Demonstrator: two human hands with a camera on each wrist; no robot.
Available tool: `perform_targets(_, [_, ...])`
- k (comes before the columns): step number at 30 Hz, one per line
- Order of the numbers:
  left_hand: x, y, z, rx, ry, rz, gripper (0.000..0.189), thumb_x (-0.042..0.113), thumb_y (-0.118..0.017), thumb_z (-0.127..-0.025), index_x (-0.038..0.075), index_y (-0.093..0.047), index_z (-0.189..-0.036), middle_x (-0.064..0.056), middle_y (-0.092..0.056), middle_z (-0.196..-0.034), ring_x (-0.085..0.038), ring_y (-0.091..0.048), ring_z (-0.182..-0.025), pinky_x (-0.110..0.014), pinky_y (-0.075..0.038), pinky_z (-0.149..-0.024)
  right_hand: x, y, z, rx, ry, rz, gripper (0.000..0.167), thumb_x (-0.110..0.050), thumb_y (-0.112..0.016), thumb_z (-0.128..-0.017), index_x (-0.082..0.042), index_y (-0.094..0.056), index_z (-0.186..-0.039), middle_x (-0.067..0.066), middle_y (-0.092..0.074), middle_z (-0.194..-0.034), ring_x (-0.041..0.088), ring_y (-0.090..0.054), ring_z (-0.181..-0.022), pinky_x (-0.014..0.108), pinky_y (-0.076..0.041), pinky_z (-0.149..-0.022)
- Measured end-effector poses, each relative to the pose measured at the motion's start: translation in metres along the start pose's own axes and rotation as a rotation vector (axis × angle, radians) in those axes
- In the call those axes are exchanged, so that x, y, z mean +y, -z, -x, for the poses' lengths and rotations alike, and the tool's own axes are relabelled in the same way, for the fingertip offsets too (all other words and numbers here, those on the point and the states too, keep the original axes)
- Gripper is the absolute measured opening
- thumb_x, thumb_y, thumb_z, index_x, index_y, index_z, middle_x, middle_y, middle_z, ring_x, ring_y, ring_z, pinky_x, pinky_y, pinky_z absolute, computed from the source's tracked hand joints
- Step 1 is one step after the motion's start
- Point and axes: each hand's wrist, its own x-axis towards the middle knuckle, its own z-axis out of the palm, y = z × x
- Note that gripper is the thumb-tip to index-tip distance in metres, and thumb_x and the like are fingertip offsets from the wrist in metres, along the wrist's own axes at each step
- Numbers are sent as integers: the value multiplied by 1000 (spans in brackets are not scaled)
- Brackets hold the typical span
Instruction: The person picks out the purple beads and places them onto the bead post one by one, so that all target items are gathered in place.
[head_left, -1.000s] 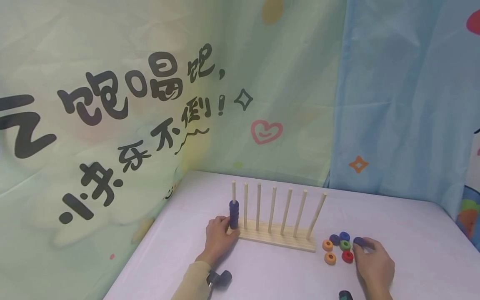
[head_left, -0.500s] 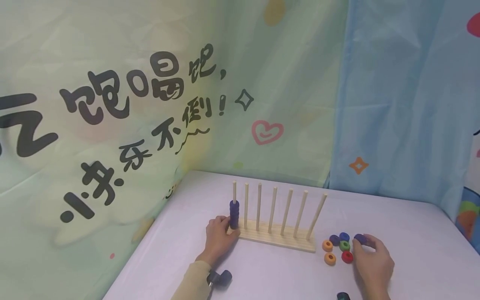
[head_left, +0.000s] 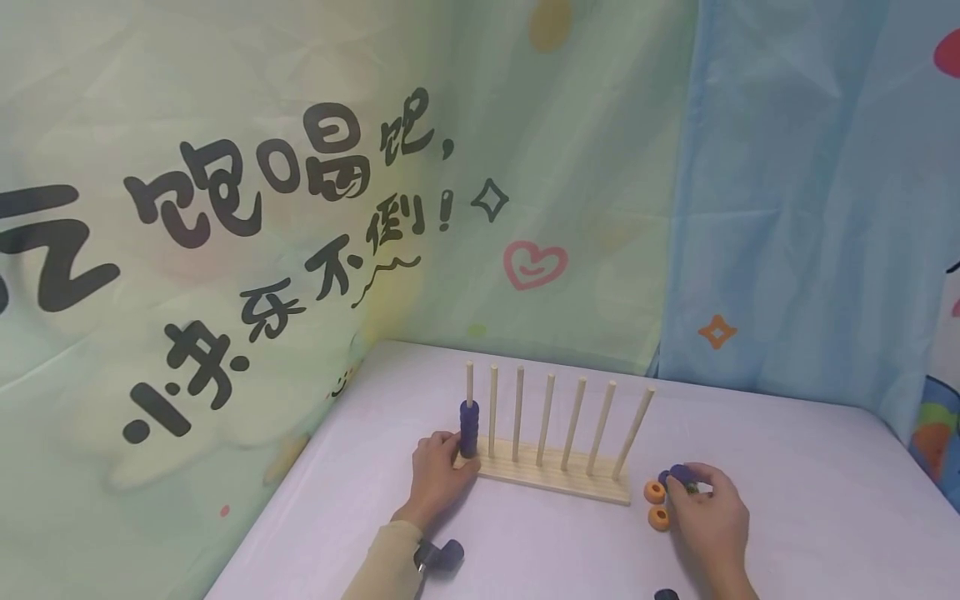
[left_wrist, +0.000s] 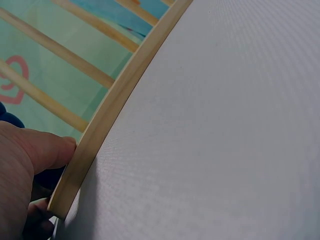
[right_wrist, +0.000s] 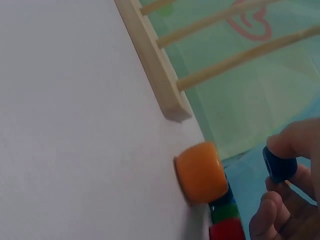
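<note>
My left hand (head_left: 441, 471) grips the left end of a wooden base (head_left: 555, 482) with a row of upright pegs. Its thumb lies on the base's front edge in the left wrist view. On the leftmost peg sits a stack of dark blue beads (head_left: 468, 429); the other pegs carry none. Between thumb and fingers, my right hand (head_left: 712, 517) pinches a dark blue bead (right_wrist: 280, 166), raised above the loose beads. Close by lie two orange beads (head_left: 656, 492). A red bead (right_wrist: 227, 230) and a green bead (right_wrist: 225, 212) show in the right wrist view, mostly hidden from the head.
A white cloth (head_left: 555, 550) covers the table. Printed curtains (head_left: 562, 208) hang behind it and along the left. A black device (head_left: 442, 557) is at the left wrist.
My right hand has moved left with the pinched dark blue bead, from beside the loose beads to over them, covering several. My left hand has stayed on the base.
</note>
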Motion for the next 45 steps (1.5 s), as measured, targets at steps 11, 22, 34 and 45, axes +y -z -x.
perform_targets(11, [1, 3, 0, 2, -1, 5, 46, 27, -72, -79, 4, -69, -118, -7, -60, -100, -26, -49, -94, -46, -35, -86, -20, 4, 13, -210, 71, -22, 39, -25, -71, -86, -5, -59, -118, 7, -68, -81, 14, -59, -59, 26, -42, -59])
perform_targets(22, [-1, 2, 1, -1, 9, -10, 46, 28, -73, -79, 3, -69, -116, -7, -60, -100, -25, -49, -93, -45, -36, -86, -29, -16, 23, -314, 168, 17, 35, -26, -75, -83, -8, -64, -111, 4, -64, -90, 16, -49, -71, 26, -39, -59])
perform_targets(34, [-1, 0, 0, 4, -6, 1, 46, 28, -72, -78, 3, -69, -117, -5, -59, -99, -24, -47, -92, -45, -35, -85, -32, -32, 35, -283, 301, -2, 37, -18, -79, -79, -9, -69, -113, 5, -69, -101, 9, -52, -65, 23, -42, -56])
perform_targets(45, [0, 0, 0, -7, 8, 4, 48, 28, -73, -79, 2, -68, -118, -5, -58, -100, -24, -47, -93, -45, -35, -86, -47, -44, 51, -386, 251, 7, 34, -19, -77, -81, -16, -68, -114, -2, -67, -102, 10, -53, -72, 24, -44, -60])
